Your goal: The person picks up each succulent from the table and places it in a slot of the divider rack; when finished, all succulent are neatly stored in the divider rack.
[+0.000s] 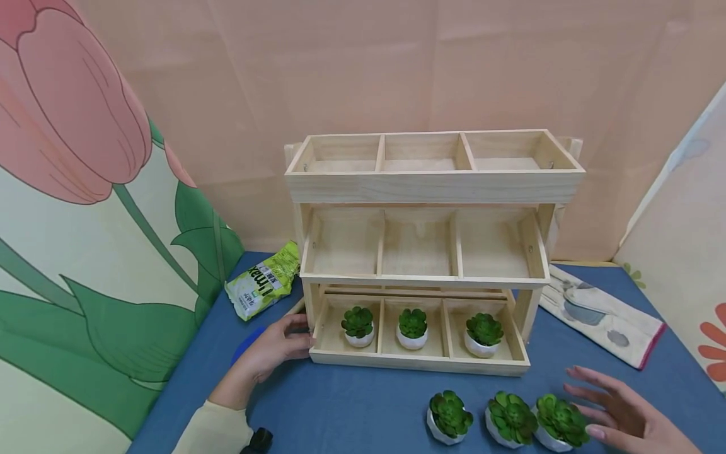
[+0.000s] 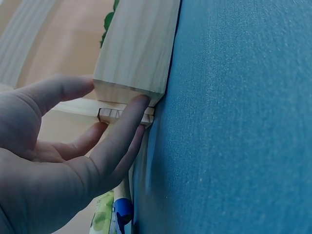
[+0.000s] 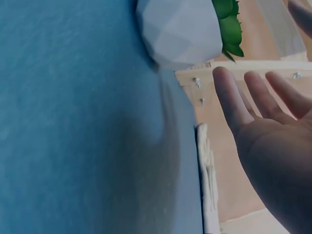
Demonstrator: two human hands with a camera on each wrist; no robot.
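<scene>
So from my remote seat I've got the left hand, digits spread, touching the left end of the pale wooden bottom tray of a three-tier rack. Right hand's grip is apart, nothing in it, just beside a green leafy succulent in a white faceted pot. That one's on the blue-covered bench, off the tray's front right corner. Two matching potted plants sit left of it, and three more fill the tray's compartments, one each.
</scene>
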